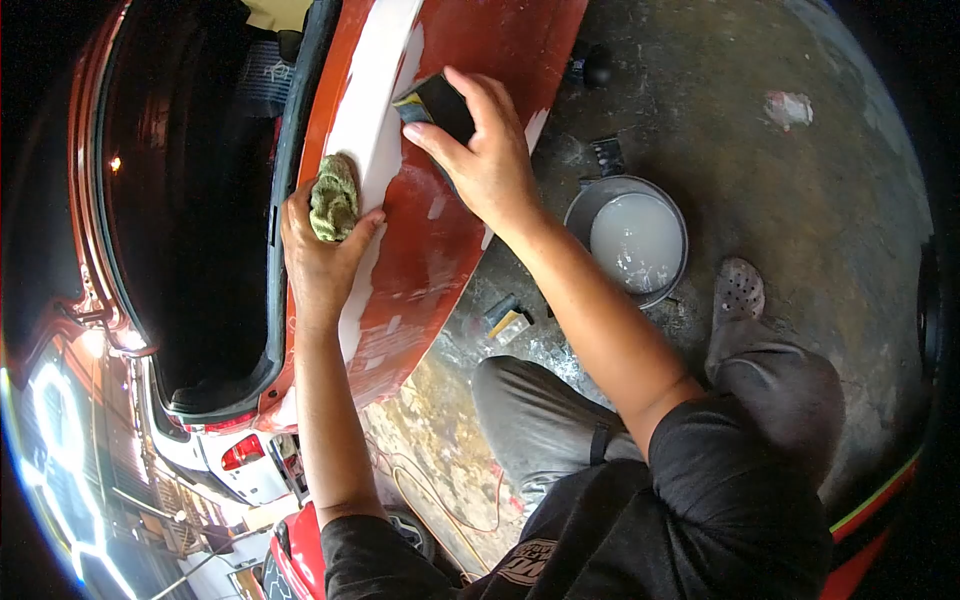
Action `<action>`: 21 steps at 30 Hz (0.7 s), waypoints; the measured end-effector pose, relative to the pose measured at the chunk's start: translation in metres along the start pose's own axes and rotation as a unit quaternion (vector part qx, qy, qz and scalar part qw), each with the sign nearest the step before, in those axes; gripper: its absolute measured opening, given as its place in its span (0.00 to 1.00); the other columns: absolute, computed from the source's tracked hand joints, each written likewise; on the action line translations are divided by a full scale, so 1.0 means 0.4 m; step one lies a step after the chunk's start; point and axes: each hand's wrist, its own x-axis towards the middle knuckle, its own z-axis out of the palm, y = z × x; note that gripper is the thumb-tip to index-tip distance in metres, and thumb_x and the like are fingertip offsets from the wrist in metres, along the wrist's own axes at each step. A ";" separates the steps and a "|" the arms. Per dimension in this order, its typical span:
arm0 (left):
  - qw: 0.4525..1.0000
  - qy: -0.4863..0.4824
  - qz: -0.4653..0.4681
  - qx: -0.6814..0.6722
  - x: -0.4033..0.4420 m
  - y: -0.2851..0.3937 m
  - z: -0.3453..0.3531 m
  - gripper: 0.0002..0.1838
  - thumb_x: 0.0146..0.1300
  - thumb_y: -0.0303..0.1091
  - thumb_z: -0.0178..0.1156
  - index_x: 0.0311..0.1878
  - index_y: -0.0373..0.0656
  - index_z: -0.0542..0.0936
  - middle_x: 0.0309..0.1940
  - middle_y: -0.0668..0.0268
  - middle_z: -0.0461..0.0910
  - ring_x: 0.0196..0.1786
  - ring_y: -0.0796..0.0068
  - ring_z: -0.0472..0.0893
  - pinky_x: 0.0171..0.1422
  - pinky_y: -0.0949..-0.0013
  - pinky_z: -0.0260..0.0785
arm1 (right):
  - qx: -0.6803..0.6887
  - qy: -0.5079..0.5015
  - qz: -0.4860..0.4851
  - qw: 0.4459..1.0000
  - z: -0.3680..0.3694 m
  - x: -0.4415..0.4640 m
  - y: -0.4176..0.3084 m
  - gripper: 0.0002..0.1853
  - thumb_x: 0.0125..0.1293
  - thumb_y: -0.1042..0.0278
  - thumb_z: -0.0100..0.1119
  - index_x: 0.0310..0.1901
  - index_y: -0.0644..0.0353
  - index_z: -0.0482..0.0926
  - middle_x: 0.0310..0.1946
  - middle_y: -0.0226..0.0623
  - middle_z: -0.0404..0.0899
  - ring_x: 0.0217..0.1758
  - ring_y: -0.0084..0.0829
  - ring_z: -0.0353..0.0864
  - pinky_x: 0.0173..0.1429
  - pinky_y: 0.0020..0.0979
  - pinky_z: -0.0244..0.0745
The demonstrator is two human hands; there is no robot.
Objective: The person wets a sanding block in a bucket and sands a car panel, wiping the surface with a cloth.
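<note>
My left hand (322, 262) is closed around a bunched green cloth (336, 195), resting against the edge of a red car panel (430, 245). A dark sanding block (446, 108) is gripped between the thumb and fingers of my right hand (490, 150). The block lies against the panel beside a long white strip (375, 110) that looks like filler or primer. Smaller whitish patches mark the red surface around it. Whether the block's underside carries sandpaper is hidden.
A round bucket of cloudy liquid (636, 240) stands on the stained concrete floor to the right. Another small block (508, 320) lies on the floor near my knee. The car's dark opening (200, 250) is at left. An orange hose (440, 505) trails across the floor.
</note>
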 end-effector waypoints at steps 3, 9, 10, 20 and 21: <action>0.998 0.021 0.037 -0.035 0.025 -0.013 0.008 0.40 0.54 0.51 0.81 0.64 0.39 0.77 0.60 0.48 0.79 0.63 0.49 0.79 0.67 0.50 0.72 | -0.089 0.055 -0.100 0.989 0.006 0.124 0.039 0.30 0.66 0.57 0.74 0.64 0.66 0.77 0.61 0.49 0.76 0.64 0.49 0.78 0.69 0.44 0.73; 0.991 0.025 0.033 -0.129 0.128 0.012 0.032 0.22 0.60 0.39 0.75 0.54 0.38 0.85 0.50 0.51 0.85 0.56 0.51 0.83 0.65 0.54 0.73 | -0.094 0.048 -0.078 0.991 0.069 -0.009 0.048 0.29 0.65 0.54 0.72 0.64 0.61 0.80 0.61 0.50 0.75 0.63 0.52 0.74 0.67 0.50 0.68; 0.987 0.017 0.040 -0.154 0.145 0.008 0.038 0.20 0.61 0.38 0.74 0.54 0.38 0.85 0.50 0.52 0.85 0.55 0.52 0.84 0.64 0.55 0.73 | -0.093 0.001 -0.088 0.992 0.079 -0.111 0.020 0.30 0.64 0.54 0.73 0.64 0.60 0.79 0.62 0.48 0.74 0.63 0.52 0.73 0.67 0.51 0.68; 0.978 0.053 0.046 -0.198 0.156 -0.027 0.067 0.14 0.61 0.32 0.71 0.48 0.38 0.85 0.41 0.55 0.86 0.44 0.61 0.86 0.55 0.60 0.76 | -0.105 0.065 -0.102 0.987 0.056 0.053 0.058 0.30 0.67 0.58 0.72 0.66 0.64 0.76 0.64 0.50 0.75 0.66 0.52 0.73 0.71 0.46 0.67; 0.979 0.060 0.049 -0.191 0.156 -0.028 0.068 0.14 0.61 0.33 0.72 0.48 0.38 0.85 0.41 0.54 0.86 0.44 0.60 0.86 0.54 0.60 0.76 | -0.108 0.097 -0.057 0.988 0.088 0.013 0.042 0.29 0.68 0.58 0.71 0.66 0.65 0.76 0.64 0.51 0.74 0.66 0.52 0.72 0.72 0.48 0.67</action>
